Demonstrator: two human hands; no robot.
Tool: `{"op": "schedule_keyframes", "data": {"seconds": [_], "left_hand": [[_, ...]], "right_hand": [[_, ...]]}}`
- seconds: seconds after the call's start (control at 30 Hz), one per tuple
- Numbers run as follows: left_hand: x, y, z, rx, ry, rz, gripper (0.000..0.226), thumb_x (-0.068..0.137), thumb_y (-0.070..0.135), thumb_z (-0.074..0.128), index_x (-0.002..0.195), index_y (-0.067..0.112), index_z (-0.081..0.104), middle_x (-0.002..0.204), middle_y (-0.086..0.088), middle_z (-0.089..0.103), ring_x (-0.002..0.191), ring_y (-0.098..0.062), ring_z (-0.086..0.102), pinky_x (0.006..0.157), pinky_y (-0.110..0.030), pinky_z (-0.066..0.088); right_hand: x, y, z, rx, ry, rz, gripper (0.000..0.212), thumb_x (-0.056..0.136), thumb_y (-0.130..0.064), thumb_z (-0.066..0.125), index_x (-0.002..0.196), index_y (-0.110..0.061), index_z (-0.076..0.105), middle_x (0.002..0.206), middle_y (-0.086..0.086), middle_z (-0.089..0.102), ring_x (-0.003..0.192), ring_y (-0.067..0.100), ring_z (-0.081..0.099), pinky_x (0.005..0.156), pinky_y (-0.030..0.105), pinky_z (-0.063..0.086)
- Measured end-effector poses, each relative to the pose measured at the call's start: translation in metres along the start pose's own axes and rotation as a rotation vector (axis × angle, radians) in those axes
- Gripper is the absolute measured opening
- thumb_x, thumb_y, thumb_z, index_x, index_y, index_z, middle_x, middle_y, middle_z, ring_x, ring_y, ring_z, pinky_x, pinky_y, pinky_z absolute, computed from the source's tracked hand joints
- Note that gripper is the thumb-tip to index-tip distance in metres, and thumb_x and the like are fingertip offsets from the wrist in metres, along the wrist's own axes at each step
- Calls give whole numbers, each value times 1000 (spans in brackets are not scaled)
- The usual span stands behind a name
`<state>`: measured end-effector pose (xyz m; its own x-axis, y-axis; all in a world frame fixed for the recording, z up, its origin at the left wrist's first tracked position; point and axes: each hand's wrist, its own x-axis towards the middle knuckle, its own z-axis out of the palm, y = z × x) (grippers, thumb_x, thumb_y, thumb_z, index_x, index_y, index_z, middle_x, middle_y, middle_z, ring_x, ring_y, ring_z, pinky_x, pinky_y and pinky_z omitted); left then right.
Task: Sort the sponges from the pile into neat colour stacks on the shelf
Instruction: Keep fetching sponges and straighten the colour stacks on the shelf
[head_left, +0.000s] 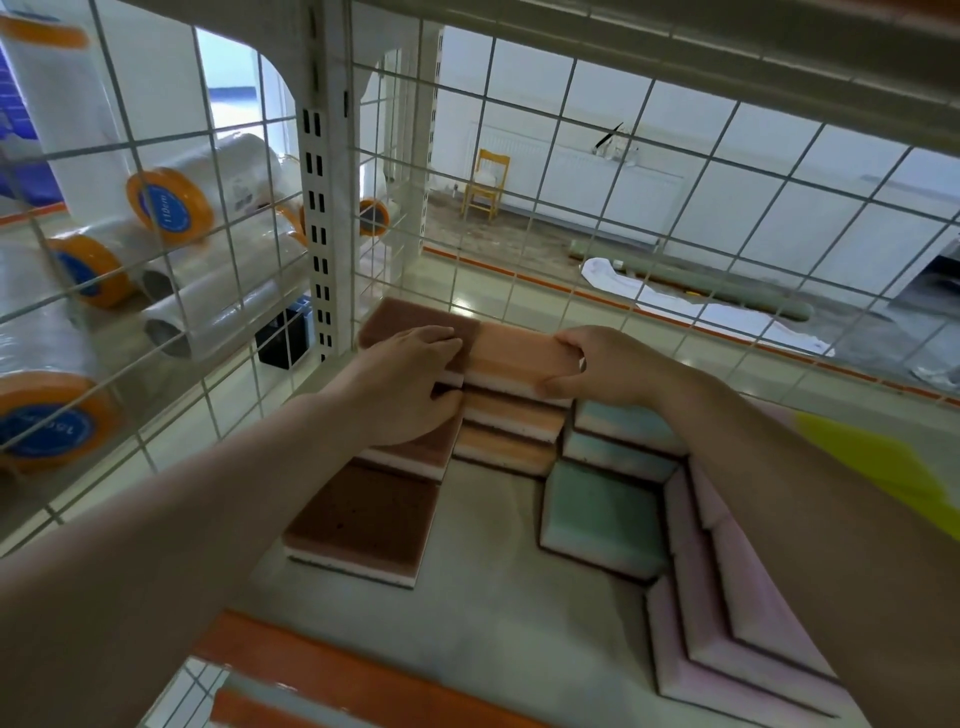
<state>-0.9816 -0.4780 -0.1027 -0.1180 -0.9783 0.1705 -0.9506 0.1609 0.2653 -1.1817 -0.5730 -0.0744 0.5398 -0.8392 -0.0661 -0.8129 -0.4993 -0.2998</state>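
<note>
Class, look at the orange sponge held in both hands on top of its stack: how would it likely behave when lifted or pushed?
The orange sponge is probably light and squashy: it looks like foam. It should not roll, being a flat slab. A push might slide it off the stepped orange stack.

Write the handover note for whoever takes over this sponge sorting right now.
Left hand: lies flat on the brown stack, fingers straight.
Right hand: grips the top orange sponge at its right end, on the orange stack.
Placed on the shelf: brown, orange, green sponges and pink sponges, all stepped rather than flush.
Left: square up the orange sponge, release, neaten the stacks. One loose brown sponge lies in front.
</note>
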Motion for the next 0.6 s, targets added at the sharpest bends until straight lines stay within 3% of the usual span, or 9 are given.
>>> {"op": "schedule_keyframes", "data": {"seconds": [0.2, 0.37, 0.6], "left_hand": [[0, 1, -1, 12, 0, 7, 55, 93, 31, 50, 143, 13, 36, 151, 0, 31, 137, -19, 31, 110, -38, 32], [-3, 5, 0, -4, 35, 28, 44, 92, 30, 51, 133, 13, 49, 146, 1, 38, 133, -18, 36, 105, -32, 33], [-12, 16, 3, -5, 125, 53, 47, 92, 23, 51, 138, 16, 45, 143, 0, 42, 130, -18, 39, 104, -26, 28]], "right_hand": [[-3, -4, 3, -37, 3, -5, 52, 78, -39, 72, 120, -13, 57, 109, 5, 60, 94, 19, 56, 75, 26, 41], [-6, -2, 5, -57, 21, -14, 53, 75, -39, 74, 118, -12, 56, 111, 7, 58, 94, 19, 54, 73, 27, 40], [-17, -3, 4, -80, 101, -93, 79, 78, -35, 72, 144, -12, 34, 143, 7, 39, 130, 20, 37, 102, 27, 29]]}}
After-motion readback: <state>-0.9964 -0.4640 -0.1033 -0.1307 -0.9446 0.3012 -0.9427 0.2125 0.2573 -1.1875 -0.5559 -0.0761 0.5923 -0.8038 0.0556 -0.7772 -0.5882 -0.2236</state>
